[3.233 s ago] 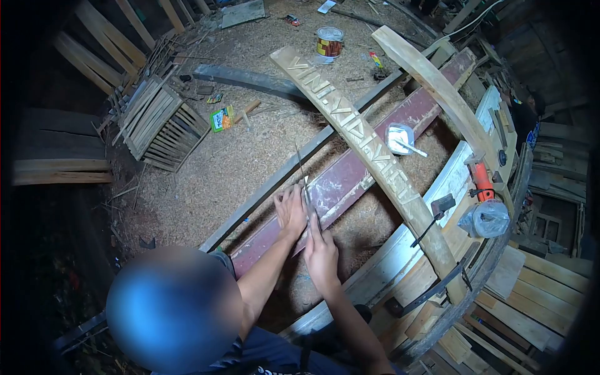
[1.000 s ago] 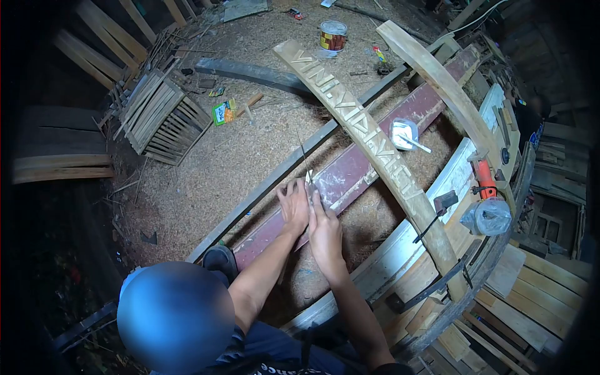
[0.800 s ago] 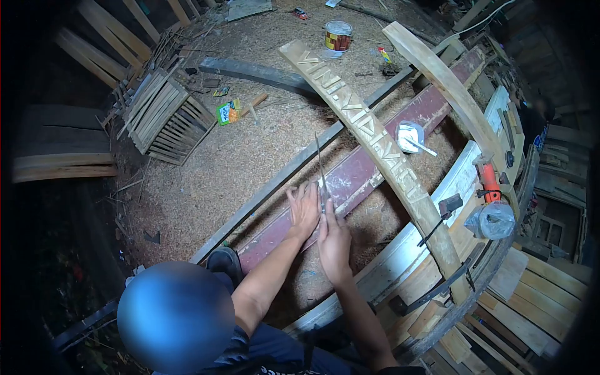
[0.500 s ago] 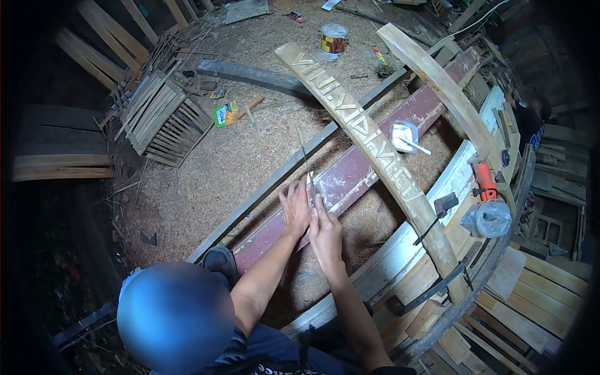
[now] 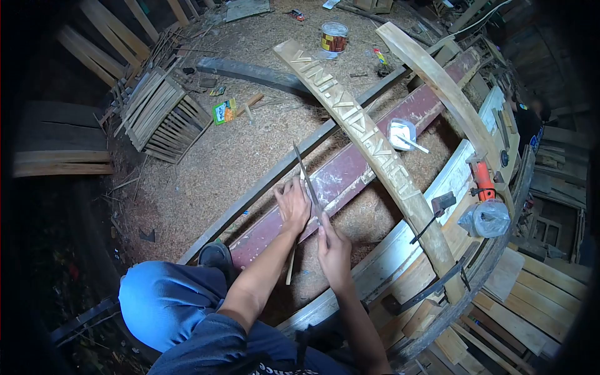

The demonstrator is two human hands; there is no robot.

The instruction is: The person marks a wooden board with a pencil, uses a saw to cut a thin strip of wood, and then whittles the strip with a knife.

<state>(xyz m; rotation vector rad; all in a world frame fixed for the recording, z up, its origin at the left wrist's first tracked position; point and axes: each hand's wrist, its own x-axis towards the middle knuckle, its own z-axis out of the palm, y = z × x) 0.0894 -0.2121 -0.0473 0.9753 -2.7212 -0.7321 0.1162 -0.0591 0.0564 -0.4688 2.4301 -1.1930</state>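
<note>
My left hand [image 5: 294,203] presses a thin wooden strip [image 5: 290,267] against the dark red beam [image 5: 340,172]; the strip's lower end sticks out below my wrist. In my right hand [image 5: 334,250] is a long, narrow metal blade [image 5: 309,178], gripped at its near end. The blade slants up and away past my left fingers, close along the strip's upper end. My right fingers are wrapped round its handle end, which is mostly hidden.
A plank with raised letters [image 5: 356,125] crosses the beam. A tub of white paste [image 5: 402,134], an orange power tool [image 5: 482,180] and a plastic bag [image 5: 489,219] lie to the right. A paint can [image 5: 334,39] and a slatted wooden crate [image 5: 165,119] stand on shavings. Another person [image 5: 531,119] is at far right.
My right hand has drawn the blade back towards me and slightly right. My left hand has shifted a little left, and the strip's lower end now shows below it.
</note>
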